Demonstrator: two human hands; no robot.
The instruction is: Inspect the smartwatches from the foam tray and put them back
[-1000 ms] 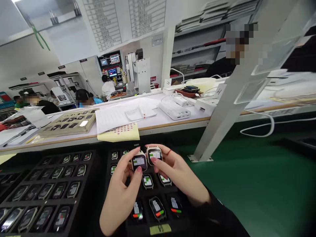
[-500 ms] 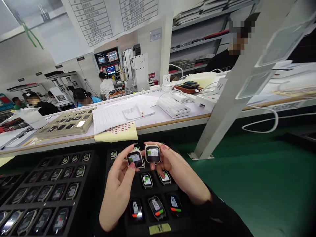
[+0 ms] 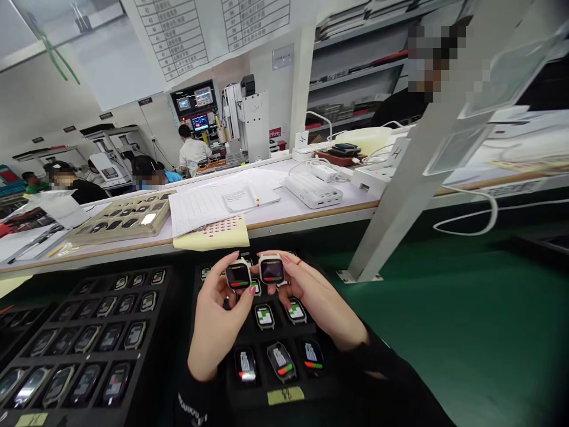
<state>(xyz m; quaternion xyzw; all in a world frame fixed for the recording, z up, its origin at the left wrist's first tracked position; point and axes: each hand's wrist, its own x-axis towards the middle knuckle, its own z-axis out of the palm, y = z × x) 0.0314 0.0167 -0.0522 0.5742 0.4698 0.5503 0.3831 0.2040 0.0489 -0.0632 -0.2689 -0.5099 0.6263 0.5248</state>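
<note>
The green table (image 3: 444, 332) stretches off to your right. At its near left lie two black trays: the left tray (image 3: 153, 350) and the right tray (image 3: 255, 344), which sits under your hands with lit watches in its pockets. Your left hand (image 3: 213, 326) pinches the left watch body (image 3: 238, 276) by its edges. Your right hand (image 3: 320, 302) grips the right watch body (image 3: 271, 270) just beside it, above the tray's far rows. Both look light and stiff, with glass faces that probably scratch, so take them by the case sides.
</note>
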